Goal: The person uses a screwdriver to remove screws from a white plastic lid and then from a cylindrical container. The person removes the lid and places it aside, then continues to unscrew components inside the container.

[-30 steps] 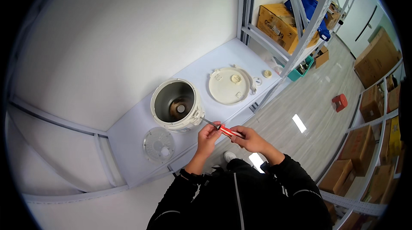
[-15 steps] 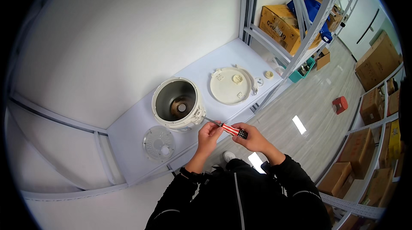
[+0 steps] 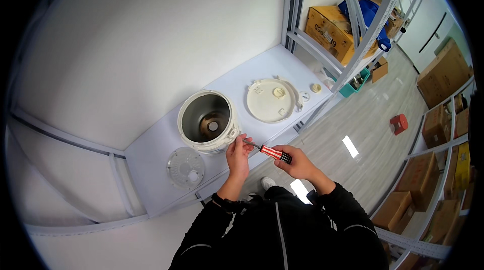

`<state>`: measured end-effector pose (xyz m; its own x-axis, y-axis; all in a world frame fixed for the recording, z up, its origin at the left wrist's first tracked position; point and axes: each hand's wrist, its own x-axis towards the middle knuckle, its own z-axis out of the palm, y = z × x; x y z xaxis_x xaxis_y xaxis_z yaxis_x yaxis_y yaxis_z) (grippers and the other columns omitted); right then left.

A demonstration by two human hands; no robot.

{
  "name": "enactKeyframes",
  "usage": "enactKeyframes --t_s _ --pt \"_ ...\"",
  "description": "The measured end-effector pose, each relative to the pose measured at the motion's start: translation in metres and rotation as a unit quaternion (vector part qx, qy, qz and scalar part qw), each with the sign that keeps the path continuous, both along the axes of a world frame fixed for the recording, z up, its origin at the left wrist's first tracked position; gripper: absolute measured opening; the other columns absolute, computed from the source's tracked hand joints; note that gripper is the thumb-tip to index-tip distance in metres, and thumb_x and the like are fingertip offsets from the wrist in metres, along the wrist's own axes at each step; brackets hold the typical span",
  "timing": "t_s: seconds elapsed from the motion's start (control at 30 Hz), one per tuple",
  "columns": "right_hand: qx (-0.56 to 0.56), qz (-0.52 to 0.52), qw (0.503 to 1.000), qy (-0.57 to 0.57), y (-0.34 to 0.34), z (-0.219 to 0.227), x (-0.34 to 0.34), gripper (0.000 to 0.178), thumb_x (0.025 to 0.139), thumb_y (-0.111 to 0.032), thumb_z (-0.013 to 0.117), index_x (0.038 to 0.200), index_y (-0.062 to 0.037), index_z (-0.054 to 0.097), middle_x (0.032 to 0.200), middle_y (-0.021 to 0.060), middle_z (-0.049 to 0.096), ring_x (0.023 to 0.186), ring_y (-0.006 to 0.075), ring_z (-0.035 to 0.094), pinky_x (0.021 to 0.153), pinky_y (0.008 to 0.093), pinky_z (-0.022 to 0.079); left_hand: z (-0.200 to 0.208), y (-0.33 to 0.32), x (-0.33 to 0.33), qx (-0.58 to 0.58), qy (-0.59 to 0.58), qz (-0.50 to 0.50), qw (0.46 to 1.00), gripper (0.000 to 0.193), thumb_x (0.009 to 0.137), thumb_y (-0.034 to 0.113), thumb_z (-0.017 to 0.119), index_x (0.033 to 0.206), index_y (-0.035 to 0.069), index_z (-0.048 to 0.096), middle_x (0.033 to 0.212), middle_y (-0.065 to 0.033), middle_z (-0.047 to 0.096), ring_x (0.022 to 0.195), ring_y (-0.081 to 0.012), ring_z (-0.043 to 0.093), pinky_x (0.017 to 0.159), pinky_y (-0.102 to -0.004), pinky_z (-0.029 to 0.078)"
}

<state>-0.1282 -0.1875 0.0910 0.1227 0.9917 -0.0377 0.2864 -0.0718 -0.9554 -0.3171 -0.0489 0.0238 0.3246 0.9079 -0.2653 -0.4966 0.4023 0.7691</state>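
Two hands grip one red-handled screwdriver (image 3: 275,153) — right hand (image 3: 297,163) clenched on handle, left hand (image 3: 238,153) pinching shaft — beside cooker body (image 3: 207,121) on white shelf (image 3: 151,151), centre frame.

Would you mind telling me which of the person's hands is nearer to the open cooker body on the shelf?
The left hand: it sits right at the near rim of the cooker body, pinching the screwdriver shaft. The right hand grips the striped handle, farther out to the right.

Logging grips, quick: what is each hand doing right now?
Left hand: fingers pinched on the metal shaft of the screwdriver, beside the cooker body.
Right hand: closed on the screwdriver's striped handle.
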Motion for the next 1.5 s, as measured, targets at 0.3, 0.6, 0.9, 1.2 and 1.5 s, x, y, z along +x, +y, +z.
enactKeyframes --t_s 0.3,0.6,0.9,1.2,1.5 --pt "-0.008 0.007 0.999 -0.031 -0.004 -0.004 0.019 0.045 0.094 -0.006 0.081 0.136 0.0007 0.069 0.118 0.0144 0.076 0.106 0.0233 0.072 0.093 0.0358 0.057 -0.002 0.003 0.002 0.002 0.049 -0.022 0.999 0.025 0.113 0.017 0.06 0.129 0.0 0.065 0.11 -0.0172 0.077 0.097 -0.0228 0.076 0.086 -0.0362 0.061" --pt "-0.029 -0.043 0.998 -0.044 -0.022 -0.016 0.055 0.042 0.092 -0.009 0.082 0.132 -0.0034 0.072 0.119 0.0148 0.076 0.106 0.0302 0.074 0.094 0.0388 0.058 -0.019 -0.007 0.039 0.035 0.068 -0.046 0.996 0.018 0.114 0.016 0.058 0.114 -0.002 0.06 0.114 -0.0229 0.078 0.1 -0.0262 0.08 0.089 -0.0359 0.065" --pt "-0.06 -0.078 0.993 -0.07 -0.03 -0.02 0.098 0.042 0.09 -0.007 0.08 0.131 -0.0039 0.073 0.114 0.0148 0.074 0.103 0.0304 0.073 0.091 0.0399 0.056 -0.049 0.007 0.073 0.176 0.26 -0.095 0.945 0.024 0.113 0.021 0.062 0.112 -0.001 0.07 0.1 -0.0138 0.08 0.084 -0.0207 0.076 0.079 -0.0329 0.061" --pt "-0.022 -0.057 0.995 -0.081 -0.001 -0.017 0.153 0.04 0.092 -0.01 0.08 0.131 -0.0046 0.073 0.115 0.0155 0.074 0.102 0.0316 0.072 0.091 0.0409 0.056 -0.051 0.024 0.082 0.494 0.581 -0.025 0.647 0.009 0.102 0.02 0.072 0.103 0.011 0.071 0.095 -0.0081 0.074 0.091 -0.0345 0.071 0.076 -0.0477 0.057" --pt "-0.019 0.021 0.998 -0.057 0.034 -0.016 0.168 0.041 0.093 -0.007 0.079 0.133 -0.0043 0.072 0.115 0.0165 0.075 0.103 0.032 0.072 0.093 0.041 0.055 -0.075 0.028 0.082 0.454 0.632 -0.002 0.628 0.008 0.102 0.017 0.07 0.106 0.01 0.071 0.099 -0.0096 0.068 0.095 -0.0356 0.067 0.08 -0.0489 0.056"
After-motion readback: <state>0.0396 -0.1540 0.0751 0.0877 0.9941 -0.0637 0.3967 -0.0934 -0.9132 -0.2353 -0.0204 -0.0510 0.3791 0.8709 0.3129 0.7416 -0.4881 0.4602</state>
